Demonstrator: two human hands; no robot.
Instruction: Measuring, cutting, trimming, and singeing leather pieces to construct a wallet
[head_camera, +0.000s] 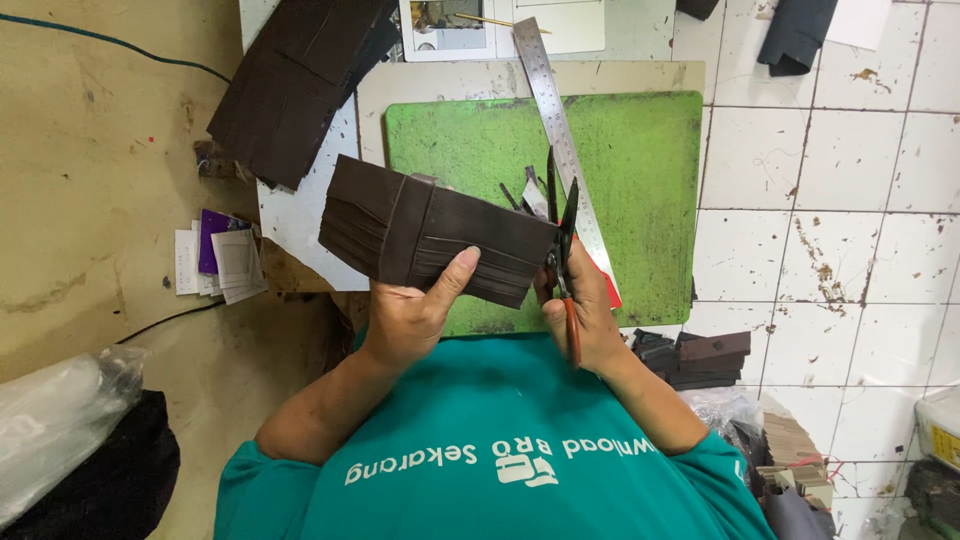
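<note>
Fingers (462, 268) of the left hand (408, 318) curling tight around a dark brown leather wallet panel (432, 232), thumb pressing flat on its front face near the lower edge, remaining digits hidden behind it. Holding that panel open and slightly tilted, well above the green cutting mat (640, 160), stitched card slots showing as parallel ridges across both halves. Right hand (585, 318) closing around small scissors (562, 235) with an orange-red handle, grip wrapped snugly about the handle, blades parted a little and pointing up, touching the right edge of the panel. Thin dark offcuts sticking out just beside the blades; whether attached to the panel or loose, impossible to tell.

Lying diagonally across the mat, a steel ruler (548, 90), its lower end passing behind the scissors. Resting at the upper left, overhanging the table (300, 215), a stack of dark leather sheets (290, 80). Sitting to the left on the floor, a small pile of white and purple cards (220, 255). Piled just right of the right wrist, dark cut leather pieces (700, 358). Filling the lower frame, a teal shirt (500, 440).
</note>
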